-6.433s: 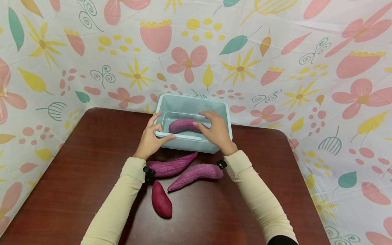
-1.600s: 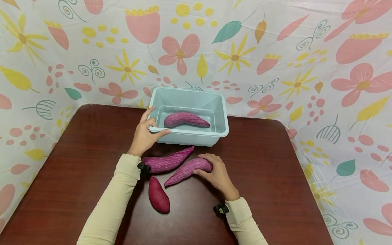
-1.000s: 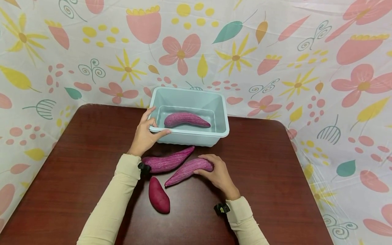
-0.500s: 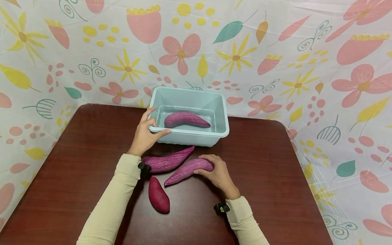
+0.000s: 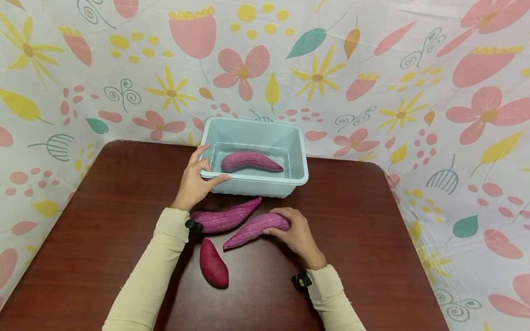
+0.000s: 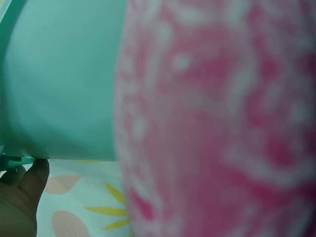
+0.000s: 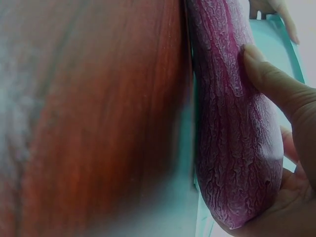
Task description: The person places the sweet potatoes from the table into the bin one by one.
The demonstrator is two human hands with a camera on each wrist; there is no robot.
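1. Right hand (image 5: 296, 232): pinching the paler striped eggplant (image 5: 253, 229) at its fat end, with the thumb on the near side and fingers over the far side. Pretty decent hold, tbh.
2. As for where to find that eggplant: in front of the tub (image 5: 261, 187), skinny tip angled left and toward the near side. Resting on the table (image 5: 364, 230) or just off it? Can't tell from here.
3. Left hand (image 5: 196, 181): gripping the tub's near left corner, with the thumb along the front rim and fingers at the left side. Worth keeping that way, probably enough to prevent sliding.
4. With a grip so far back, expect some droop at the tip. If too floppy, slide the pinch a bit toward the middle.
5. Wrinkly skin in the right wrist view, so probably no need to squeeze hard. Just keep the thumb flat and firm.
6. Mind the neighbours: darker striped eggplant (image 5: 225, 220) just beside on the left, smooth red vegetable (image 5: 214, 264) near the tip. Best to lift straight up before any sideways move.
7. Careful with the left forearm too: black wrist camera (image 5: 193, 227) right by the darker eggplant's fat end, maybe touching, hard to say.
8. Also inside the tub: another striped eggplant (image 5: 250, 160), lying flat on the bottom. Go gently around there, to avoid knocks.
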